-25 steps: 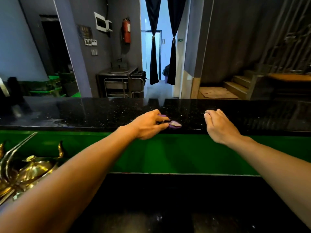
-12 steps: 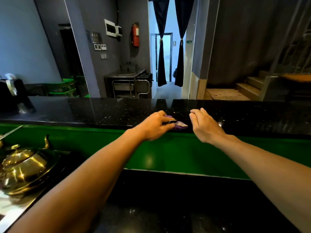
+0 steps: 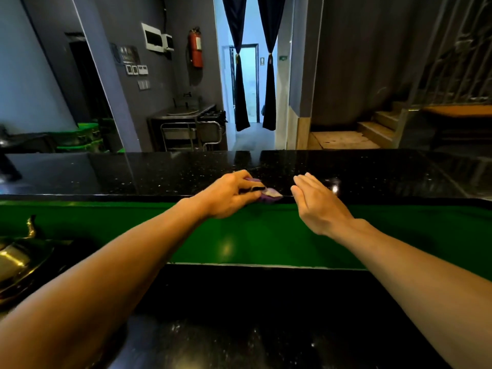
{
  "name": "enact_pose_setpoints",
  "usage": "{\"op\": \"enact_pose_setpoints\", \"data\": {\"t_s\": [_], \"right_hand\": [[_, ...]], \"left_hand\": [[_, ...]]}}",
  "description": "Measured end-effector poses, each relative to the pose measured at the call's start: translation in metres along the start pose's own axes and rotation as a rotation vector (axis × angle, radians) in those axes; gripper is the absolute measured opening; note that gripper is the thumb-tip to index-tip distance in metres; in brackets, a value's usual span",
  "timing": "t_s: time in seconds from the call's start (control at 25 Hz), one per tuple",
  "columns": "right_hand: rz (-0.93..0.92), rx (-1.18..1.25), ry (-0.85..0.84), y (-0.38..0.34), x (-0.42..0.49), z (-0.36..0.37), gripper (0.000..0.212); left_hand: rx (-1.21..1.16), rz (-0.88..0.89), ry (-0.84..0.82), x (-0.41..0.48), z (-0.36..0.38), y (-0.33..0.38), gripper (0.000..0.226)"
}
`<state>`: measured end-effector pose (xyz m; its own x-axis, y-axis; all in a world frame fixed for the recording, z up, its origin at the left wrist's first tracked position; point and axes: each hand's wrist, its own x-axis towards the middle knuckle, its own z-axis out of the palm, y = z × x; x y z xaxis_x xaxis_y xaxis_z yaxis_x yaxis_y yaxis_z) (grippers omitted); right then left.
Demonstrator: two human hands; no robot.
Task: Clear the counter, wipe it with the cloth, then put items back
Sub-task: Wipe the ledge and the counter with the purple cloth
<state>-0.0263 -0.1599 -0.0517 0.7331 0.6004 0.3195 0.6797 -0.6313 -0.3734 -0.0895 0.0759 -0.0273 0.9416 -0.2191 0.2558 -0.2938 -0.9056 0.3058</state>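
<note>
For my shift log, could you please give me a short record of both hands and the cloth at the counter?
left hand: grips the purple cloth at the near edge of the counter
right hand: open, fingers straight, just right of the cloth
counter surface: black speckled top, green panel below it
lower left: brass vessel
stage: wiping, judging by the cloth's place

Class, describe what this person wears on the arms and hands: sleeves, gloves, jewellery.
The left hand and right hand wear no gloves. Neither wrist carries a watch or bracelet, and both arms are bare to the picture's edge, with no sleeves.
</note>
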Motion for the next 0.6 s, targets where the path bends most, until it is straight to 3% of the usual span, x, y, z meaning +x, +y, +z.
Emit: {"op": "enact_pose_setpoints", "data": {"t_s": [0.08,0.16,0.24,0.32,0.44,0.6], "right_hand": [[0.011,0.042,-0.033,0.001,-0.003,-0.006,0.051],[0.033,-0.005,-0.031,0.009,-0.005,-0.011,0.048],[0.098,-0.127,0.011,0.02,-0.007,-0.013,0.045],[0.235,-0.233,0.046,0.034,-0.01,-0.014,0.049],[0.361,-0.303,0.092,0.054,-0.023,-0.014,0.055],[0.333,-0.287,0.109,0.074,-0.04,-0.026,0.056]], "left_hand": [[0.111,0.053,-0.027,0.004,-0.011,-0.004,0.035],[0.222,-0.158,0.046,0.016,-0.02,-0.026,0.034],[0.181,-0.436,0.139,0.029,-0.013,-0.038,0.032],[0.138,-0.484,0.177,0.048,0.005,-0.032,0.034],[0.063,-0.326,0.155,0.065,0.024,0.003,0.033],[0.002,0.156,-0.025,0.053,0.034,0.053,0.036]]}}
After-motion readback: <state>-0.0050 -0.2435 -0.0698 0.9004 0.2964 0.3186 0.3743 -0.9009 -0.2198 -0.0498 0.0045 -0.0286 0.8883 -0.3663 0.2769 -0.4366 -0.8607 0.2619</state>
